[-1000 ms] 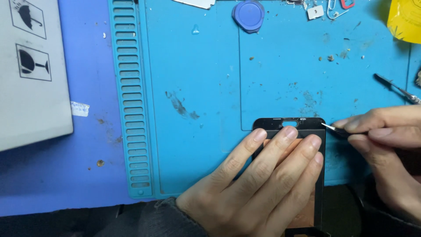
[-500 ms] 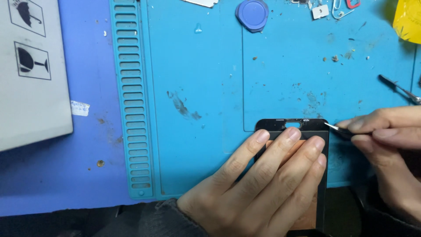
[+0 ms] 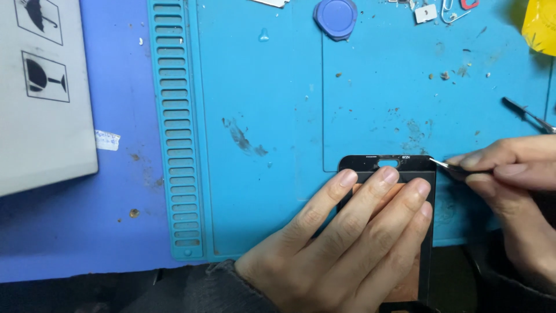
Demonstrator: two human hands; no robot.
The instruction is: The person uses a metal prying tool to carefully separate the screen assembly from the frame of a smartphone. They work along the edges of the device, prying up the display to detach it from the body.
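While our left hand (image 3: 347, 243) lies flat, fingers spread and extended, on the black rectangular phone screen panel (image 3: 387, 165), pressing it against the turquoise silicone work mat (image 3: 278, 87), our right hand (image 3: 509, 174) is pinched closed around a thin metal-tipped prying tool (image 3: 441, 164). Tool tip sits at the panel's upper corner nearest the right hand; we cannot tell whether it has entered any seam. Panel looks whole and flat, no edge visibly lifted, so we judge the corner work barely begun, with all edges left to do. Beyond the left fingertips: a round blue plastic cap (image 3: 336, 17). Beyond the right hand: slim metal tweezers (image 3: 528, 115) and a yellow object (image 3: 540, 23). Far out past the left hand: a grey cardboard box (image 3: 40, 98) with printed handling symbols.
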